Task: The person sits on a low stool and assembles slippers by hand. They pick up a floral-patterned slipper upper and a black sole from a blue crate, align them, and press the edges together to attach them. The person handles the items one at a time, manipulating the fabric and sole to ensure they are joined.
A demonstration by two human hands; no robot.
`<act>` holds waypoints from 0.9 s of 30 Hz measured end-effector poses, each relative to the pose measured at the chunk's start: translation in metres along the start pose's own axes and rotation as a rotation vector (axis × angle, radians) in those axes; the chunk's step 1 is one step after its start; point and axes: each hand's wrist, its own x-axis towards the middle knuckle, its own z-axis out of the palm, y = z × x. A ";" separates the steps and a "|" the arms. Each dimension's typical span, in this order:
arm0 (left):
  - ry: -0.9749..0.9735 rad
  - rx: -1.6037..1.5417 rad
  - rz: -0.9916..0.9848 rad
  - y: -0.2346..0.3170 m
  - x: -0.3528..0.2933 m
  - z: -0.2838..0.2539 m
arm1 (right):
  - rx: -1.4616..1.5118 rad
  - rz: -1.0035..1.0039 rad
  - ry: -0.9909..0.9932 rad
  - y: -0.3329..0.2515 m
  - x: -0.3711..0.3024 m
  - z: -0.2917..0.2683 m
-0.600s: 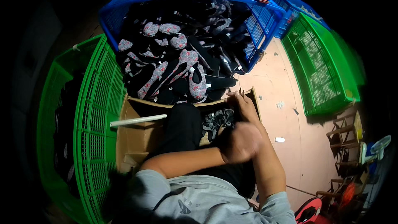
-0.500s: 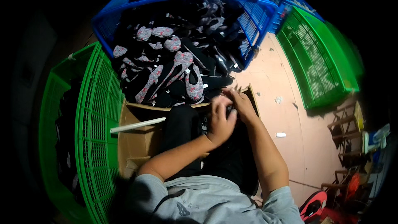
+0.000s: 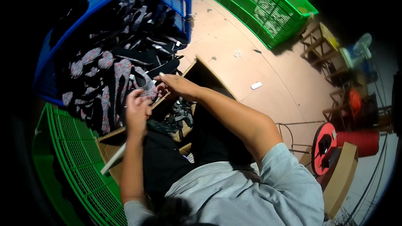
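Observation:
A heap of black and grey-and-pink patterned fabric shoe uppers point(image 3: 123, 73) lies in the large blue crate ahead and spills over its near side. My left hand point(image 3: 137, 111) is raised at the heap's near edge, fingers bent and apart, with nothing visible in it. To its right, my right hand point(image 3: 178, 84) reaches over the edge of a cardboard box. Its fingers are stretched toward the left hand, close to a patterned upper; whether they touch it I cannot tell. Dark scraps point(image 3: 180, 115) lie in the open box between my legs.
The blue crate point(image 3: 188, 12) stands at the far left, a green crate point(image 3: 58, 142) at the near left. Another green crate point(image 3: 268, 16) holds pale pieces at the far right. A white stick point(image 3: 113, 159) leans on the box. Wooden stools point(image 3: 320, 46) stand at right, near a red round seat point(image 3: 323, 148).
The view has turned to the right, so the crates sit further left. My hands, close together over my lap before, have moved apart toward the heap's near edge.

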 end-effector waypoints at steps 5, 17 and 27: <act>0.243 0.346 0.123 -0.041 0.008 -0.065 | 0.042 0.037 0.449 0.002 0.013 -0.037; 0.417 0.122 0.173 -0.054 0.009 -0.096 | 0.537 0.083 0.736 -0.010 0.008 -0.076; 0.447 0.147 0.163 -0.051 -0.001 -0.100 | 0.895 -0.153 0.590 -0.027 -0.039 -0.060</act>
